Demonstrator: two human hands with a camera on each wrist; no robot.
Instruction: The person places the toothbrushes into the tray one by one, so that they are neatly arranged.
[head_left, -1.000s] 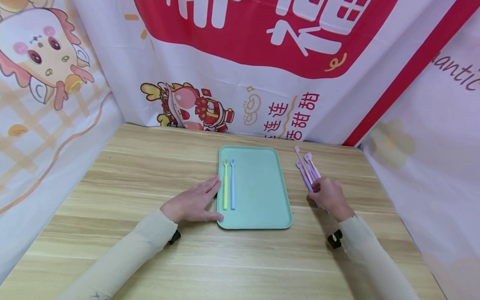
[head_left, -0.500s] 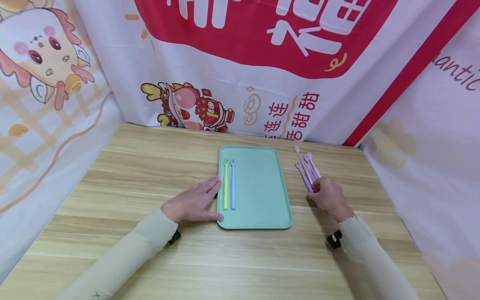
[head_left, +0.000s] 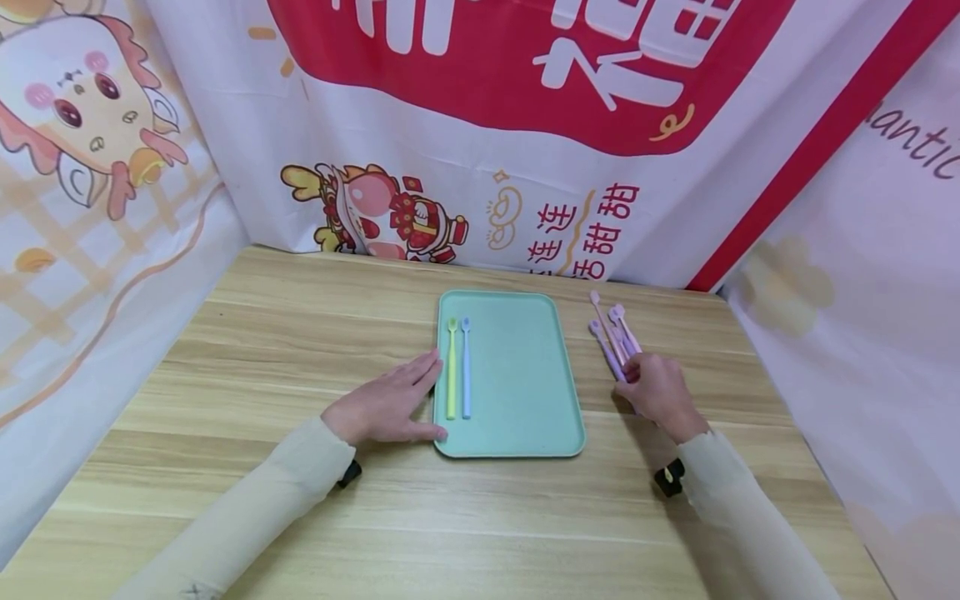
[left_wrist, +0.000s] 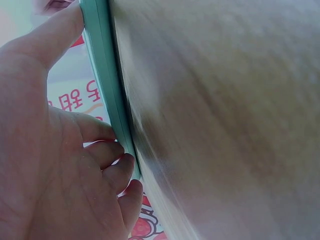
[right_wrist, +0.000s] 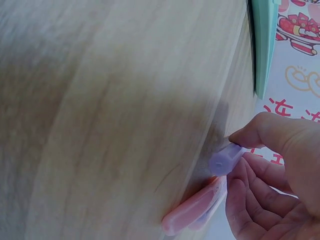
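Note:
My left hand (head_left: pixel 390 402) rests with fingers and thumb extended against the left rim of a mint-green tray (head_left: pixel 525 375). A yellow-green toothbrush (head_left: pixel 452 371) and a blue toothbrush (head_left: pixel 467 371) lie side by side in the tray, along its left side. To the right of the tray, my right hand (head_left: pixel 660 393) pinches a purple toothbrush (head_left: pixel 606 352) by its handle. In the right wrist view the purple handle's end (right_wrist: pixel 225 161) sits between thumb and fingers. Beside it are pink toothbrushes (right_wrist: pixel 192 210), partly hidden by the hand in the head view.
The wood-grain table (head_left: pixel 420 533) carries everything. Behind it hangs a white and red printed cloth (head_left: pixel 480 192), with more printed cloth (head_left: pixel 90 250) on the left and right sides. Each wrist wears a small black device, such as the one (head_left: pixel 670 478) under the right sleeve.
The purple toothbrush's head has shifted slightly left, apart from the pink ones. My left hand and the tray have stayed in place.

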